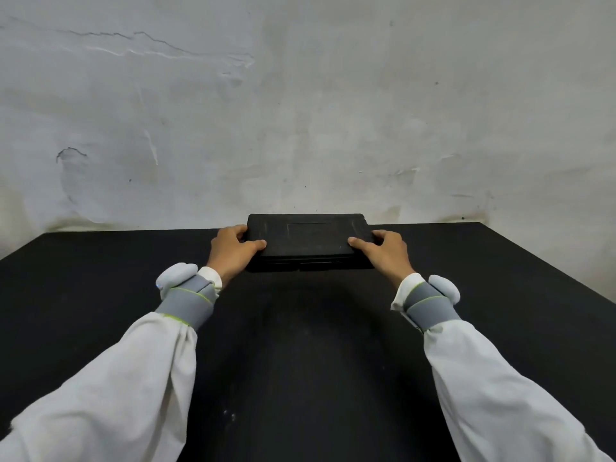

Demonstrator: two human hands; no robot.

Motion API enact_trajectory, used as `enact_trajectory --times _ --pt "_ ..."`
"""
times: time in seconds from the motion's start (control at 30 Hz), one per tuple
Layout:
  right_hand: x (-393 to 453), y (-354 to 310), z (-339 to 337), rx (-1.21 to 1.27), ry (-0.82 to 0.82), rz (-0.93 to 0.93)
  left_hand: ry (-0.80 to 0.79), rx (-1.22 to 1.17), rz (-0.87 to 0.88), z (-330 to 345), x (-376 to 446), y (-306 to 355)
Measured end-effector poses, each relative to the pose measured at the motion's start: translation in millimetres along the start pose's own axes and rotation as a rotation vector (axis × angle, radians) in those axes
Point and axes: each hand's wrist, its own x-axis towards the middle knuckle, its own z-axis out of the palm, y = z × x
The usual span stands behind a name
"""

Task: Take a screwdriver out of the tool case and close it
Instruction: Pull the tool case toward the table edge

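Sleeves: two white sleeves reach forward from the bottom corners, nearest to the camera.
Wrist bands: a grey band with a white rounded unit sits on each wrist. I see no writing on them.
Table: a black table fills the lower half, and its far edge meets the wall.
Left hand: the left hand grips the left end of the case. Its thumb lies on the lid and its fingers curl around the far corner.
Right hand: the right hand grips the right end in the same way, thumb on the lid, fingers wrapped over the side.
Case: the flat black case is at the far middle of the table, close to the wall and between both hands. The lid is closed. I cannot tell if it rests on the table or is slightly lifted.
Step in hand: I judge that the person is taking hold of the case to bring it closer.
Next move: it probably calls for an even pull with both hands, keeping the case level, towards the middle of the table.
Writing: a sunken rectangle on the lid looks like a label place, but nothing can be read there.
Wall: a grey, cracked wall stands behind, with no signs.
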Motion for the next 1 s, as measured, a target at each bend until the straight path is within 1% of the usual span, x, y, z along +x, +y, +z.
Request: enact_trajectory --times 0.13,0.3,0.43,0.6,0.8,1.0 --pt "-31 -5 -10 -0.021 0.011 -0.032 0.009 0.017 0.010 -16 -28 0" --pt "-64 -3 -19 -0.042 -0.014 -0.045 0.010 0.037 0.022 -30 -60 -6" --pt "-95 3 -25 -0.064 -0.020 -0.046 -0.022 0.053 0.018 -39 -91 -17" --pt "-123 18 -27 -0.083 -0.077 -0.008 -0.064 0.082 -0.018 -45 -123 -32" --pt "-139 34 -25 -0.090 -0.126 0.051 -0.095 0.101 -0.059 -45 -136 -43" --pt "-147 40 -23 -0.111 -0.132 0.079 -0.101 0.099 -0.083 -42 -145 -50"
